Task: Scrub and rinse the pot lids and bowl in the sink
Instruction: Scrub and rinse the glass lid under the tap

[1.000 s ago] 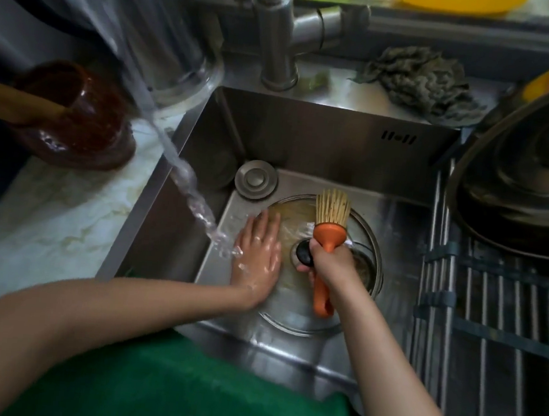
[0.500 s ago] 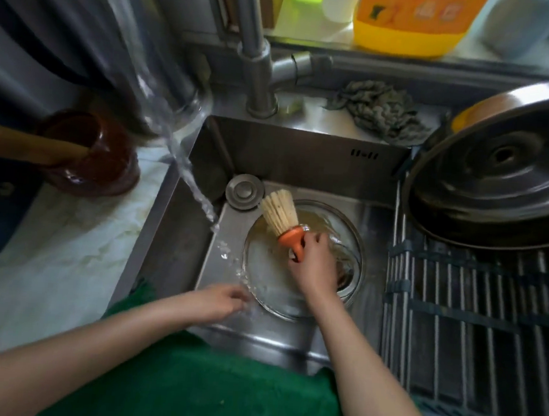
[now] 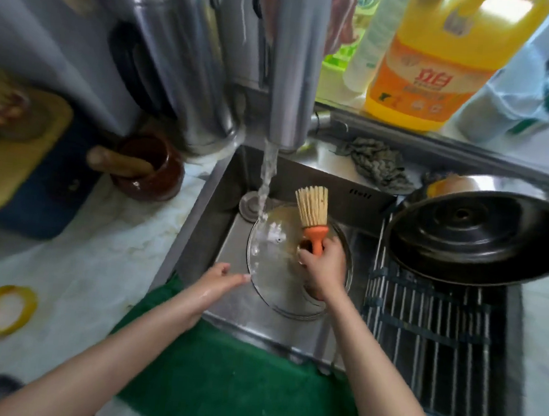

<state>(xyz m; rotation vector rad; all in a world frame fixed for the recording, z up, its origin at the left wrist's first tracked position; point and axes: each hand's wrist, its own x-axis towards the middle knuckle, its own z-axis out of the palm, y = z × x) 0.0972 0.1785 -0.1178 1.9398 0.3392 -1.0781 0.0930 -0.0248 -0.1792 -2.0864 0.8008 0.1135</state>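
Note:
A glass pot lid [image 3: 274,267] sits tilted in the steel sink [image 3: 230,237], under running water from the tap [image 3: 293,76]. My right hand [image 3: 322,268] grips the orange handle of a bamboo brush [image 3: 312,211], bristles pointing up and away, and seems to hold the lid's knob too, which is hidden under the fingers. My left hand [image 3: 223,279] has straight fingers touching the lid's left rim. A dark metal lid [image 3: 483,239] rests on the drying rack to the right.
A wire rack [image 3: 429,321] covers the sink's right half. A grey rag [image 3: 379,167] lies behind the sink. A yellow detergent bottle [image 3: 428,62] stands on the ledge. A brown jar [image 3: 150,167] with a wooden pestle and a yellow ring [image 3: 5,310] are on the left counter.
The camera has tilted up and the water now falls onto the lid. My left hand went from flat on the lid to its left rim. The brush stays raised in my right hand.

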